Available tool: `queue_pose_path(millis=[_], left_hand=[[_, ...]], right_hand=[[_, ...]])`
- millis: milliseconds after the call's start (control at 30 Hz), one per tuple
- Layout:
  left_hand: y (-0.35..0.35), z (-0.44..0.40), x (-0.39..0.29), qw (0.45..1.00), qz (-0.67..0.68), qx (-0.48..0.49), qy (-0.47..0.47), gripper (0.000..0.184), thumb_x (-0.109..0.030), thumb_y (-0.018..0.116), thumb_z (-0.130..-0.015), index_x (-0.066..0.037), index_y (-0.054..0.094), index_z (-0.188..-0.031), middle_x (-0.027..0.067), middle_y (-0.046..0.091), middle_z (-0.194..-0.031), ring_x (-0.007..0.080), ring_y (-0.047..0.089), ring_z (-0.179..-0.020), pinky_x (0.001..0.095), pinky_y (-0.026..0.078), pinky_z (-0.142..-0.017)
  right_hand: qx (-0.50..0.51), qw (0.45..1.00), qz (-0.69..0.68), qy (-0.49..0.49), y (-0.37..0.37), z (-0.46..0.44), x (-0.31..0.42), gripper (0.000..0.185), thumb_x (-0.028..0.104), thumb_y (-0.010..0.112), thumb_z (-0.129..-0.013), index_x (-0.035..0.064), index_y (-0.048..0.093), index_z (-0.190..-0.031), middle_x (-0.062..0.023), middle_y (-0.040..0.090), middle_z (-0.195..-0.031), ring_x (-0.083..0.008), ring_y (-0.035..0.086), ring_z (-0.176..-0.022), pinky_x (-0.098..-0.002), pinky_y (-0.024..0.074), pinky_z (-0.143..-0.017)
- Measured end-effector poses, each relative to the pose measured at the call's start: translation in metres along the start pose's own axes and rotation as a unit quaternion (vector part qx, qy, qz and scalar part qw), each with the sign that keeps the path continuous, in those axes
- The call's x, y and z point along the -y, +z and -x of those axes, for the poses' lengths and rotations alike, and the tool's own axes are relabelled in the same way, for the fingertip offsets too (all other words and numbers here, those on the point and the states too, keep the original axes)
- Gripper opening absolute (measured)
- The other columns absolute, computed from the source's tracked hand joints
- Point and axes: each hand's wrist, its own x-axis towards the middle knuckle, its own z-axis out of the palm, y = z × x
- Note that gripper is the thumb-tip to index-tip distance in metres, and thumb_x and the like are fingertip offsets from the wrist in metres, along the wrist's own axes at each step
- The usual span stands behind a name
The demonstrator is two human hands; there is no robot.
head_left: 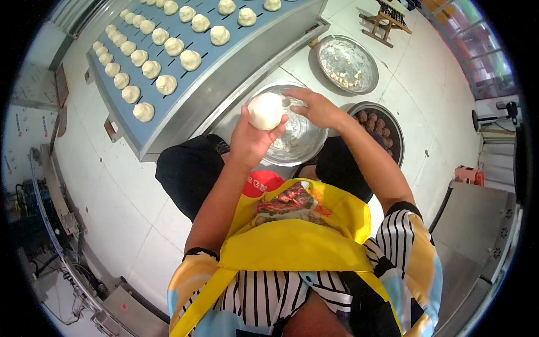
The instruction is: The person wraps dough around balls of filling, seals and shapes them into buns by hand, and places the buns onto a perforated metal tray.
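A smooth, round white dough ball (pixel 265 111) rests in my left hand (pixel 247 137), whose fingers curl around its underside. Just to the right of the dough is my right hand (pixel 318 109), with its fingers bent and apart; its fingertips are close to the ball, and I cannot tell whether they touch it. Below both hands, between my knees, stands a metal bowl (pixel 310 150) with pale smears and bits of dough inside.
At upper left, a blue slotted surface (pixel 193 78) on a metal frame carries rows of dough balls (pixel 166 85). A floured metal basin (pixel 375 76) with dough scraps sits ahead on the tiles. Brown balls (pixel 375 124) fill a dark basin at right, near a wooden stool (pixel 384 25).
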Motion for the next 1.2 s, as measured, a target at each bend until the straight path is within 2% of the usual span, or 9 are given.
queue_pose_path(millis=[33, 67, 200, 333, 433, 700, 867, 1067, 1200], left_hand=[[-0.002, 0.000, 0.001, 0.999, 0.015, -0.015, -0.034, 0.063, -0.061, 0.046, -0.088, -0.012, 0.045, -0.127, 0.0146, 0.056, -0.119, 0.0279, 0.060, -0.099, 0.0309, 0.053, -0.073], [-0.002, -0.001, 0.002, 0.998, 0.011, -0.018, -0.059, 0.066, -0.066, 0.042, -0.086, -0.012, 0.047, -0.125, 0.0128, 0.058, -0.114, 0.0255, 0.062, -0.096, 0.0295, 0.052, -0.067], [-0.010, -0.012, 0.010, 0.992, 0.007, 0.031, -0.124, 0.077, -0.078, 0.030, -0.081, -0.014, 0.053, -0.118, 0.0065, 0.064, -0.098, 0.0174, 0.064, -0.083, 0.0245, 0.048, -0.051], [0.037, -0.008, 0.001, 0.988, -0.097, -0.074, -0.095, 0.078, -0.079, 0.026, -0.082, -0.014, 0.054, -0.114, 0.0044, 0.063, -0.092, 0.0171, 0.062, -0.076, 0.0295, 0.049, -0.053], [0.048, -0.004, -0.001, 0.986, -0.133, -0.073, -0.075, 0.074, -0.075, 0.024, -0.086, -0.013, 0.054, -0.114, 0.0051, 0.063, -0.094, 0.0183, 0.064, -0.086, 0.0345, 0.052, -0.064], [0.060, -0.008, -0.002, 0.973, -0.206, -0.104, 0.026, 0.066, -0.065, 0.032, -0.091, -0.007, 0.055, -0.112, 0.0059, 0.063, -0.105, 0.0172, 0.062, -0.095, 0.0325, 0.051, -0.080], [0.062, -0.003, -0.005, 0.991, -0.103, -0.082, -0.014, 0.063, -0.062, 0.032, -0.093, -0.008, 0.054, -0.114, 0.0058, 0.062, -0.105, 0.0174, 0.062, -0.097, 0.0344, 0.050, -0.082], [0.068, 0.005, -0.016, 0.979, -0.191, -0.069, -0.017, 0.058, -0.058, 0.035, -0.095, -0.007, 0.053, -0.114, 0.0059, 0.062, -0.100, 0.0168, 0.063, -0.092, 0.0333, 0.052, -0.076], [0.065, -0.001, -0.011, 0.990, -0.096, -0.102, 0.010, 0.054, -0.055, 0.034, -0.096, -0.007, 0.053, -0.113, 0.0049, 0.063, -0.097, 0.0159, 0.064, -0.087, 0.0324, 0.053, -0.072]], right_hand=[[-0.033, 0.996, 0.054, -0.064, 0.004, 0.006, 0.015, 0.049, 0.016, 0.057, -0.089, 0.0103, 0.044, -0.136, -0.0136, 0.051, -0.129, -0.0255, 0.049, -0.118, -0.0376, 0.0401, -0.099], [-0.013, 0.987, -0.156, -0.025, 0.000, 0.015, 0.032, 0.060, 0.021, 0.065, -0.083, 0.0109, 0.042, -0.137, -0.0160, 0.042, -0.138, -0.0288, 0.039, -0.130, -0.0400, 0.0303, -0.107], [-0.039, 0.994, -0.037, -0.094, 0.018, 0.020, 0.066, 0.095, 0.031, 0.081, -0.063, 0.0094, 0.032, -0.141, -0.0130, 0.040, -0.141, -0.0259, 0.039, -0.130, -0.0388, 0.0308, -0.107], [-0.059, 0.961, -0.264, -0.054, 0.025, 0.024, 0.063, 0.094, 0.030, 0.084, -0.053, 0.0036, 0.040, -0.131, -0.0154, 0.052, -0.126, -0.0276, 0.050, -0.118, -0.0360, 0.0388, -0.099], [-0.153, 0.974, -0.162, 0.039, 0.032, 0.028, 0.070, 0.090, 0.031, 0.085, -0.052, 0.0046, 0.043, -0.127, -0.0125, 0.057, -0.119, -0.0242, 0.055, -0.112, -0.0347, 0.0417, -0.095], [-0.166, 0.963, -0.195, -0.079, 0.025, 0.022, 0.080, 0.072, 0.029, 0.085, -0.053, 0.0041, 0.053, -0.113, -0.0118, 0.063, -0.101, -0.0223, 0.061, -0.095, -0.0333, 0.0479, -0.084], [-0.285, 0.952, -0.112, -0.016, 0.037, 0.018, 0.089, 0.068, 0.028, 0.084, -0.054, 0.0070, 0.055, -0.111, -0.0111, 0.063, -0.096, -0.0232, 0.062, -0.090, -0.0339, 0.0487, -0.081], [-0.100, 0.956, -0.275, 0.008, 0.022, 0.018, 0.091, 0.062, 0.024, 0.080, -0.058, 0.0058, 0.055, -0.112, -0.0081, 0.063, -0.093, -0.0168, 0.061, -0.086, -0.0294, 0.0490, -0.078], [-0.244, 0.960, -0.131, -0.044, 0.041, 0.011, 0.092, 0.055, 0.022, 0.076, -0.063, 0.0052, 0.056, -0.111, -0.0069, 0.062, -0.092, -0.0162, 0.061, -0.084, -0.0290, 0.0492, -0.076]])
